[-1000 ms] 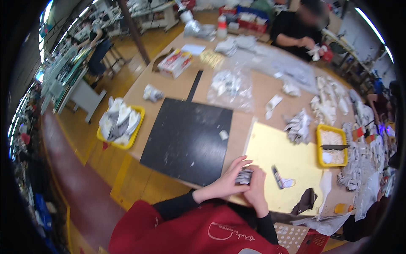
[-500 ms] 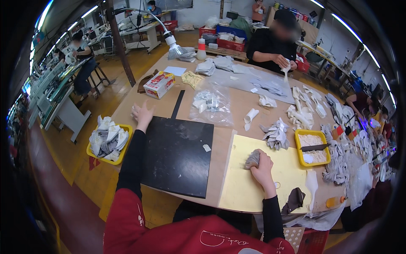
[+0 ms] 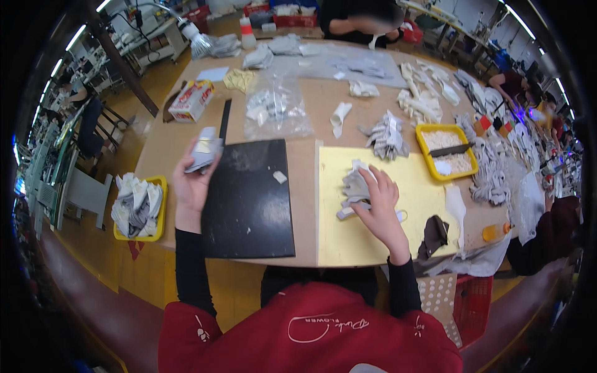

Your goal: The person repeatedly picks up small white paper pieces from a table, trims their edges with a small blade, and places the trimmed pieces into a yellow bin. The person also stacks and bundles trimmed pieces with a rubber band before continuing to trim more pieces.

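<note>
White lettering, partly in script and partly in small block letters, is borne by the red garment, below and right of the left hand's grip on the folded grey cloth. A curved white outline is set around it. Small white drawn motifs are carried by both red sleeves. Bold red-and-white print is shown on the box just beyond the grip, its finer marks blurred.

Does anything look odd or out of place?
Two things, mildly: a small pale scrap lies on the black board, maybe stray, and one dark, crumpled cloth on the yellow sheet stands out against the pale cloths.
</note>
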The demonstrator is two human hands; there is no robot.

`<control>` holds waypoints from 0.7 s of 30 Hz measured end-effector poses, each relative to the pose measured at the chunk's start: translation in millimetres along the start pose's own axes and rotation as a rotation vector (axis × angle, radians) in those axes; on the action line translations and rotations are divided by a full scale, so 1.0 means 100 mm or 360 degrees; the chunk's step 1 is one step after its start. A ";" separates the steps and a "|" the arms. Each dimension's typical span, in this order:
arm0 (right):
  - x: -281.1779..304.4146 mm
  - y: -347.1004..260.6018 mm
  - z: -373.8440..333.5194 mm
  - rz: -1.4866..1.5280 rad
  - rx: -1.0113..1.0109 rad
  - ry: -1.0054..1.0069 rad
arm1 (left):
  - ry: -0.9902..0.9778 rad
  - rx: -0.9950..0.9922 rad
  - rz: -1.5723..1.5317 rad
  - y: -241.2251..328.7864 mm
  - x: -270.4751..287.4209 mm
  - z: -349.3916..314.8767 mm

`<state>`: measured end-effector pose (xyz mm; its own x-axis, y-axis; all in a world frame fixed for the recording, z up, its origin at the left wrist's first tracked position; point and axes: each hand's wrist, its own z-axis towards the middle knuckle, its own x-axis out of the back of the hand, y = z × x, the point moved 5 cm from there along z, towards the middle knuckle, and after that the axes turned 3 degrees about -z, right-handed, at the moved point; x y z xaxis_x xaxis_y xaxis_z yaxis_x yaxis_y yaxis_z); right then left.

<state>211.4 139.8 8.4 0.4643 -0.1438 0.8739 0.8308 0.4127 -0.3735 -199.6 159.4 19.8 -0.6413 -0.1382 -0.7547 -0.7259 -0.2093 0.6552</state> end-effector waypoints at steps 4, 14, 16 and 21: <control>-0.26 -0.04 0.14 -0.0212 0.0097 -0.0057 | -0.0169 0.0586 -0.0325 -0.66 -0.48 -0.56; -0.01 0.07 -0.24 0.0380 0.0311 -0.0196 | 0.0110 0.1193 -0.1716 -1.48 -0.42 -1.29; -0.17 0.10 -0.31 0.0225 0.0347 -0.0130 | 0.0117 0.1239 -0.1977 -1.50 -0.45 -1.34; -0.30 0.08 -0.30 0.0061 0.0347 0.0083 | 0.0131 0.1298 -0.1670 -1.58 -0.45 -1.44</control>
<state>213.4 120.5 -29.8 0.5144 -0.1682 0.8409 0.7287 0.6027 -0.3252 -20.4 59.0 -54.2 0.3055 -0.3328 -0.8921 -0.8223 0.3802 -0.4234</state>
